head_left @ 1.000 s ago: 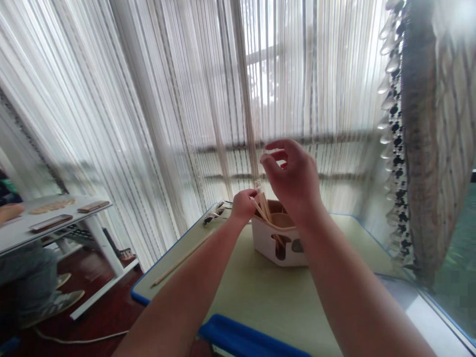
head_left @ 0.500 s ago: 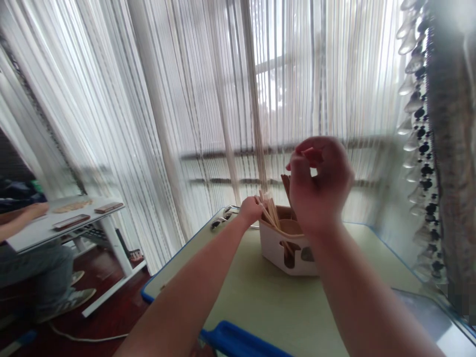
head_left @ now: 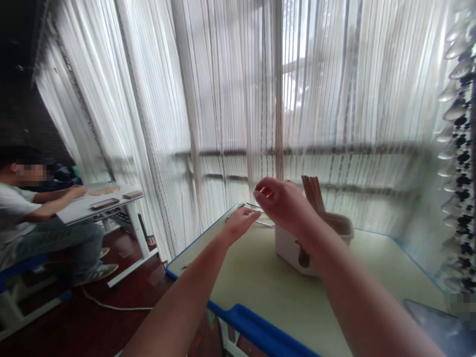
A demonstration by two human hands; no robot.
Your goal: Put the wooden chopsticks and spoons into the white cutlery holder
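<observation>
My left hand is over the far left part of the table, close beside the metal utensils. Its fingers are bent toward the thumb; whatever they hold, if anything, is too small to make out. My right hand reaches across in front of the white holder, its fingers curled and pointing left toward my left hand. What lies in its fingers is hidden. Brown chopsticks stand upright in the holder, behind my right wrist. A beige compartment shows on the holder's right. My right forearm hides much of the holder.
The pale table has a blue edge. Metal utensils lie at its far left. A dark flat panel is at the right. Striped curtains hang behind. Another person sits at a white table.
My right hand has moved down and left, closer to my left hand. The light sticks beside my left hand no longer show. The view has turned left, bringing more of the other person in.
</observation>
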